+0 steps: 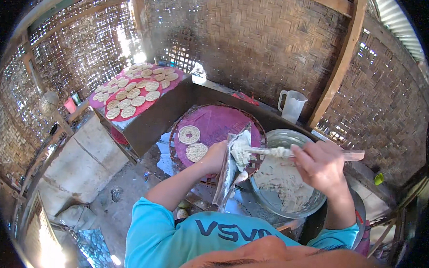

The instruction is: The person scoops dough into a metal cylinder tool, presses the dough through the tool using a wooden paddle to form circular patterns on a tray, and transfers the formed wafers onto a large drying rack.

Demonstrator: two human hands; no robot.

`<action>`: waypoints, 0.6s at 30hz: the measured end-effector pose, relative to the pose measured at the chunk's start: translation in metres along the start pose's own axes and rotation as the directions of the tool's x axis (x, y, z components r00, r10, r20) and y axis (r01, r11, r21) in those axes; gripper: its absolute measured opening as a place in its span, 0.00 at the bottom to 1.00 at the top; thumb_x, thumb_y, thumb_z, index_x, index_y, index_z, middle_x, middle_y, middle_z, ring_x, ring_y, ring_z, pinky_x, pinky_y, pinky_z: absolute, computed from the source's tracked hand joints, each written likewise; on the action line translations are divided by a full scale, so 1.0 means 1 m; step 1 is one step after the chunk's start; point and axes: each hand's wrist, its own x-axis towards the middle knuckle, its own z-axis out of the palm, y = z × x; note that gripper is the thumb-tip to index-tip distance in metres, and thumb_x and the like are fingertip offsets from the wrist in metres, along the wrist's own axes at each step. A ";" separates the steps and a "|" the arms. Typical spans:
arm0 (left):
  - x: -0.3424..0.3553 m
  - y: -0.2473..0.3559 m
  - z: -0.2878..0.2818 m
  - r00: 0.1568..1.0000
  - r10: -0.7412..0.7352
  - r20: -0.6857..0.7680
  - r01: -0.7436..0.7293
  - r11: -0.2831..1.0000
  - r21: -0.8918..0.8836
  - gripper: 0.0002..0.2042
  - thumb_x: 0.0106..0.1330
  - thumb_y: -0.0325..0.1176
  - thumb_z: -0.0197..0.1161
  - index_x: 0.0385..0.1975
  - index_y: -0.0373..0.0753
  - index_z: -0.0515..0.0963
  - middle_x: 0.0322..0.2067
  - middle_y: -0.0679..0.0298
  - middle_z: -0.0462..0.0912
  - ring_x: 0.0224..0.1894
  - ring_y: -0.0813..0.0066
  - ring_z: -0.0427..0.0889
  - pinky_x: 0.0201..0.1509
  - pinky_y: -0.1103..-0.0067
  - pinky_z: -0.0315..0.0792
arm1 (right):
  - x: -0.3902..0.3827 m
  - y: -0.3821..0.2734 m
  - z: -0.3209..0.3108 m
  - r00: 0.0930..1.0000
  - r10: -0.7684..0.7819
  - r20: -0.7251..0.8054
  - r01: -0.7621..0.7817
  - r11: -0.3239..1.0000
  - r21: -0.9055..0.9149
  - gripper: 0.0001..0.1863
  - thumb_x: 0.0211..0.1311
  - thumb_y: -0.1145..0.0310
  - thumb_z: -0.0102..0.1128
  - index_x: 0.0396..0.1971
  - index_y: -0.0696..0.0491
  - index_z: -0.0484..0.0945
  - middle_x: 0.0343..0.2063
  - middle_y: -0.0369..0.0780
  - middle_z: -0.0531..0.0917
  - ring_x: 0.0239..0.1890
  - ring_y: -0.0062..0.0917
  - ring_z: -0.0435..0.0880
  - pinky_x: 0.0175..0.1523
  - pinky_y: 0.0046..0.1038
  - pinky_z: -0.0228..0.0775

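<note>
While the left hand (215, 156) grips a narrow, open trough (223, 184) from its left side, the right hand (321, 165) is closed around a wooden stick (353, 156). Most of the left hand's fingers are hidden behind the trough, so their exact placing cannot be told. The stick lies nearly level, its left end in the thick white paste (241, 152) heaped at the trough's far end, and more paste coats its shaft.

The trough is tilted and held over the right part of a round woven tray (173, 139), between the left hand and a large, clear basin (292, 215). Whitish paste is spread over the basin's bottom and walls, and the right hand is above its right side. On the tray's pink sheet (224, 120) are two pale pieces, a ring (189, 135) with an open centre and, just nearer the person, a filled round (196, 152) close to the left hand.

Beyond the tray to the left, many similar pale rounds (138, 101) lie on pink and red sheets. A translucent pitcher (293, 106) stands beyond the basin, near the woven wall (247, 44).
</note>
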 end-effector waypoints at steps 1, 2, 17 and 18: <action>0.000 0.007 -0.002 1.000 -0.014 0.023 0.013 1.000 0.023 0.22 0.45 0.39 0.64 0.42 0.37 0.73 0.37 0.54 0.78 0.41 0.61 0.78 0.46 0.73 0.70 | 0.000 -0.003 0.004 0.999 -0.020 0.026 0.020 1.000 -0.006 0.06 0.39 0.70 0.58 0.23 0.51 0.76 0.14 0.31 0.68 0.17 0.22 0.70 0.20 0.25 0.59; -0.004 0.021 -0.002 0.999 0.043 -0.027 -0.039 0.993 0.114 0.17 0.49 0.39 0.58 0.36 0.34 0.73 0.34 0.46 0.76 0.38 0.49 0.75 0.43 0.65 0.69 | -0.001 -0.008 0.007 0.998 -0.039 0.052 0.040 0.999 -0.012 0.07 0.40 0.70 0.58 0.24 0.51 0.76 0.15 0.31 0.68 0.17 0.21 0.70 0.20 0.25 0.59; 0.014 0.015 -0.012 0.985 0.095 0.143 0.027 0.737 -0.676 0.17 0.52 0.34 0.60 0.42 0.37 0.73 0.38 0.61 0.78 0.39 0.71 0.78 0.45 0.76 0.70 | -0.042 -0.016 0.035 0.824 0.553 -0.121 -0.489 0.803 0.340 0.15 0.36 0.72 0.68 0.29 0.55 0.78 0.18 0.41 0.78 0.21 0.30 0.78 0.26 0.28 0.69; 0.016 0.012 -0.007 0.984 0.080 0.161 0.070 0.654 -0.753 0.17 0.52 0.34 0.60 0.42 0.37 0.73 0.38 0.60 0.78 0.39 0.70 0.78 0.45 0.76 0.70 | -0.044 -0.023 0.051 0.783 0.618 -0.073 -0.548 0.741 0.388 0.15 0.36 0.72 0.68 0.29 0.55 0.78 0.19 0.41 0.78 0.21 0.30 0.78 0.27 0.27 0.69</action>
